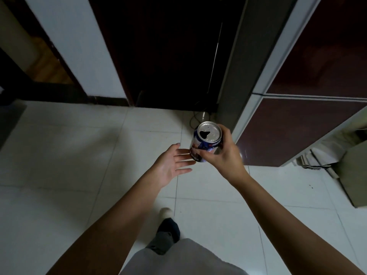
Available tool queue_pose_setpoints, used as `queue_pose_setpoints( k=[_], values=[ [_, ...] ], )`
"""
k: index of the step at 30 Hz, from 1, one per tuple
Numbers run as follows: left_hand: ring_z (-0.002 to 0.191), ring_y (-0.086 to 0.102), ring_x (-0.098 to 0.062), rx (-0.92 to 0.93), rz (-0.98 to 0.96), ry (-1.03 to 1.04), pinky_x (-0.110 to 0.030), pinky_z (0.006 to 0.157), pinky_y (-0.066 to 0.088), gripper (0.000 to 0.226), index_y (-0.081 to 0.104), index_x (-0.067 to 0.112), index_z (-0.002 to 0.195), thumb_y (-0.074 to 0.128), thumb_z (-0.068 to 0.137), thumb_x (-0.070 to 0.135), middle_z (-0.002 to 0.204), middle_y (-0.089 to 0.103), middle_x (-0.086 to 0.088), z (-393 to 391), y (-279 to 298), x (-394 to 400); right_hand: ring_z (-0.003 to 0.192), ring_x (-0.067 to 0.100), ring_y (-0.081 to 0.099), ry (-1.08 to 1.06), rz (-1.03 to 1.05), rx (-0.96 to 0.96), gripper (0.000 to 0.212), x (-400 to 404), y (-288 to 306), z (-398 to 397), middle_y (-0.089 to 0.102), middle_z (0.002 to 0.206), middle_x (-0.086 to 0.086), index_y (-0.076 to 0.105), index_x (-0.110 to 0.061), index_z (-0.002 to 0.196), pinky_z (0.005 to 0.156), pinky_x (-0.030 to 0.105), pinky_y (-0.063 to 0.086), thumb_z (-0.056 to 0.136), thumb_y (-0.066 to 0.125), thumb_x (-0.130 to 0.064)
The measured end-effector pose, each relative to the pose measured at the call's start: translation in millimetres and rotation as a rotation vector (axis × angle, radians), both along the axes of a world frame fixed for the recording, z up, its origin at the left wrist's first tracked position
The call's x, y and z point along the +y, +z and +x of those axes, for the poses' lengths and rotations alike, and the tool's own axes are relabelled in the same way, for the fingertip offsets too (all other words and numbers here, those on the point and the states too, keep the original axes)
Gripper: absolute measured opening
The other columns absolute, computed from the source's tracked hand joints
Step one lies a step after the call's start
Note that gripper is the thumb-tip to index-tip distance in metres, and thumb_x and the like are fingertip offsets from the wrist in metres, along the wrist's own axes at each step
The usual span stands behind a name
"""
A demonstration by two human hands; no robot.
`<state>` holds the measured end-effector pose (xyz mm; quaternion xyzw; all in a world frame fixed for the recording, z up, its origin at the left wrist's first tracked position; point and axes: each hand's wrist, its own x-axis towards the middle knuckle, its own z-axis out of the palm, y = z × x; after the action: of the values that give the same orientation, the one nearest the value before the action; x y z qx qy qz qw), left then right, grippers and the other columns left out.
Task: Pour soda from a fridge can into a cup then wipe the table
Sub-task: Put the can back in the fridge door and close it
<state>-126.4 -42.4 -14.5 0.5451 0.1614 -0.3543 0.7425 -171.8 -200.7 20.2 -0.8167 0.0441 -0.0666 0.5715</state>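
Note:
A blue and silver soda can (206, 138) is held upright above the floor, its top open with a dark hole in the lid. My right hand (225, 153) grips the can from the right side, fingers and thumb curled round its body. My left hand (171, 165) is spread open, palm up, just left of the can, with its fingertips close to the can's lower side. No cup and no table are in view.
White floor tiles (79, 175) lie below. The dark red fridge (297, 126) stands at the right, with a dark doorway (168, 56) ahead and a cable on the floor (195, 118). My foot in a dark slipper (166, 231) steps forward. Stacked papers (317, 157) lie at far right.

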Motion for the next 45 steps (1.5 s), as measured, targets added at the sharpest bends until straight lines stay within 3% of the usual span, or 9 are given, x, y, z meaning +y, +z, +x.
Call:
queue_pose_setpoints(
  k=[9,14,20,25,29,34,40,45],
  values=[
    [0.092,0.065,-0.025,0.0,0.025,-0.179,-0.038,0.079,0.053,0.04,0.056,0.004,0.11,0.034,0.098,0.035,0.1,0.066,-0.012,125.3,6.8,0.9,0.114,0.01,0.054,-0.165,0.028,0.01,0.074,10.7,6.8,97.6,0.054,0.124,-0.005,0.037,-0.02,0.13,0.096,0.027,0.049,0.07,0.08,-0.021],
    [0.093,0.065,-0.026,-0.004,0.01,-0.232,-0.042,0.086,0.05,0.038,0.059,0.007,0.102,0.034,0.098,0.035,0.098,0.068,-0.013,162.5,6.7,-14.0,0.112,0.006,0.054,-0.234,0.014,-0.003,0.073,0.6,10.6,123.9,0.054,0.121,-0.006,0.038,-0.018,0.13,0.094,0.021,0.048,0.07,0.079,-0.019],
    [0.092,0.064,-0.026,-0.026,0.004,-0.292,-0.043,0.088,0.048,0.041,0.062,0.008,0.096,0.03,0.1,0.033,0.094,0.068,-0.013,182.9,12.3,-51.5,0.111,0.006,0.052,-0.306,-0.003,-0.019,0.07,-25.9,20.6,134.2,0.052,0.118,-0.011,0.035,-0.028,0.124,0.092,0.013,0.045,0.07,0.078,-0.016],
    [0.086,0.065,-0.023,-0.039,-0.006,-0.376,-0.037,0.076,0.051,0.045,0.064,0.008,0.094,0.027,0.1,0.032,0.081,0.071,-0.008,189.6,18.3,-98.7,0.113,0.011,0.054,-0.397,-0.031,-0.044,0.07,-63.7,28.2,130.2,0.054,0.119,-0.009,0.037,-0.03,0.122,0.096,0.029,0.047,0.068,0.08,-0.016],
    [0.085,0.066,-0.022,-0.043,-0.02,-0.463,-0.034,0.07,0.053,0.045,0.064,0.009,0.096,0.027,0.1,0.035,0.085,0.071,-0.008,191.8,22.4,-138.7,0.111,0.005,0.054,-0.495,-0.053,-0.068,0.071,-94.4,33.7,121.7,0.055,0.116,-0.016,0.038,-0.031,0.122,0.095,0.026,0.047,0.067,0.08,-0.016],
    [0.085,0.066,-0.021,-0.065,-0.035,-0.553,-0.039,0.077,0.051,0.042,0.063,0.009,0.097,0.031,0.099,0.036,0.083,0.072,-0.006,192.6,28.2,-184.3,0.108,-0.004,0.052,-0.578,-0.072,-0.088,0.069,-128.9,41.5,112.1,0.052,0.113,-0.023,0.037,-0.03,0.121,0.093,0.019,0.046,0.069,0.078,-0.013],
    [0.079,0.066,-0.02,-0.189,-0.035,-0.652,-0.037,0.075,0.051,0.037,0.064,0.012,0.088,0.034,0.099,0.031,0.079,0.071,-0.003,199.1,43.0,-221.8,0.109,-0.001,0.053,-0.63,-0.082,-0.111,0.069,-158.3,53.8,109.7,0.05,0.112,-0.024,0.038,-0.023,0.126,0.091,0.015,0.046,0.07,0.078,-0.013],
    [0.075,0.063,-0.019,-0.367,0.133,-0.602,-0.033,0.075,0.051,0.019,0.062,0.011,0.086,0.047,0.095,0.02,0.084,0.066,-0.005,225.6,55.1,-245.5,0.107,-0.004,0.054,-0.666,-0.066,-0.116,0.069,-173.0,64.1,116.1,0.053,0.112,-0.022,0.04,-0.022,0.125,0.09,0.012,0.046,0.069,0.078,-0.011]
  ],
)
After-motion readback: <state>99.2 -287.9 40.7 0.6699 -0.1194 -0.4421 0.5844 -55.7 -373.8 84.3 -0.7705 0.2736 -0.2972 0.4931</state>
